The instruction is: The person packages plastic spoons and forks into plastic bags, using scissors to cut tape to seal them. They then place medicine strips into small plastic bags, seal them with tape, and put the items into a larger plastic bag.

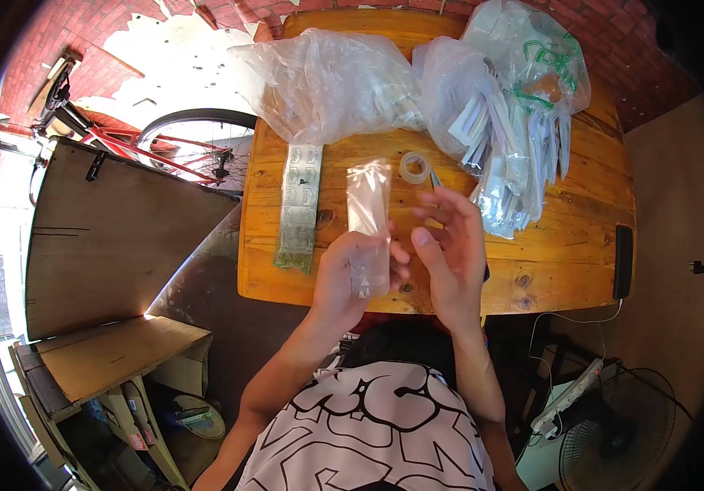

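My left hand is closed around a narrow clear plastic packet, held upright over the table's near edge. Something whitish shows inside the packet, but I cannot make out what it is. Just to the right, my right hand is raised with its fingers apart and nothing in it. Beyond the hands lies a roll of clear tape, with a pointed grey tool partly hidden beside it. A long strip of silvery packets lies on the left of the table.
On the wooden table, a large clear plastic bag and bags of white papers fill the far side. A black device with a white cable sits at the right edge. A bicycle, cardboard and a fan stand around it.
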Demonstrator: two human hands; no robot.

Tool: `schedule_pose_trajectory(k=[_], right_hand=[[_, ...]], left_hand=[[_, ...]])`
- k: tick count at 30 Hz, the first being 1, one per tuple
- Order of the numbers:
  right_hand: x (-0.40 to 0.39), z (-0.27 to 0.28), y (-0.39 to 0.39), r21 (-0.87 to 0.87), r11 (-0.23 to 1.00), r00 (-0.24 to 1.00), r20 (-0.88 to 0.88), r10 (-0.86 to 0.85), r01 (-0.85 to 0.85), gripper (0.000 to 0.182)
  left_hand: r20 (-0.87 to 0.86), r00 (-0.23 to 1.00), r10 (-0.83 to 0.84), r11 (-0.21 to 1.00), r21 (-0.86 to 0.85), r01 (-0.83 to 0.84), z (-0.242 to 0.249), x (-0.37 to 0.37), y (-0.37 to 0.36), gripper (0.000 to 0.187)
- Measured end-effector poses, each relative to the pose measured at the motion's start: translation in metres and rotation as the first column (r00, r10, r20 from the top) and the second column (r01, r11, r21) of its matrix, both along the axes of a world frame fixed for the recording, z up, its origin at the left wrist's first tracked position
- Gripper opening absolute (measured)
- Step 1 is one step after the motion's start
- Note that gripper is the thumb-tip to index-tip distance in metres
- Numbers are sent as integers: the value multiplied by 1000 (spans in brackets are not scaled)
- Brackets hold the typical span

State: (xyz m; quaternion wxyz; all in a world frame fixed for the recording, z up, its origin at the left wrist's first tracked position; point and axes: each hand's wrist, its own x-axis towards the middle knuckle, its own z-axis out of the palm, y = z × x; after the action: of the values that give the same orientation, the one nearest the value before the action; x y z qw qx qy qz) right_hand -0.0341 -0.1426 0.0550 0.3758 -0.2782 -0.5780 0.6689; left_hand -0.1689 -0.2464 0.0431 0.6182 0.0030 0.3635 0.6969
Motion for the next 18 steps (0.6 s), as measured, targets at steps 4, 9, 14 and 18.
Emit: schedule_pose_trajectory(k=[4, 9, 14, 18], right_hand=[[19, 2, -17, 35, 999, 983, 184, -27, 21, 33], [15, -2, -22, -257, 966, 979, 187, 77, -27, 29], [13, -12, -16, -283, 959, 989, 129, 68, -29, 27], [11, -7, -11, -260, 965, 999, 23, 25, -18, 22]], left_hand=[[-129, 986, 110, 994, -8, -111, -5, 7, 12, 49], [-232, 966, 114, 993, 50, -105, -9, 23, 29, 51], [-181, 969, 168, 982, 113, -149, -9, 41, 33, 58], [-236, 967, 94, 992, 107, -71, 0, 38, 30, 63]])
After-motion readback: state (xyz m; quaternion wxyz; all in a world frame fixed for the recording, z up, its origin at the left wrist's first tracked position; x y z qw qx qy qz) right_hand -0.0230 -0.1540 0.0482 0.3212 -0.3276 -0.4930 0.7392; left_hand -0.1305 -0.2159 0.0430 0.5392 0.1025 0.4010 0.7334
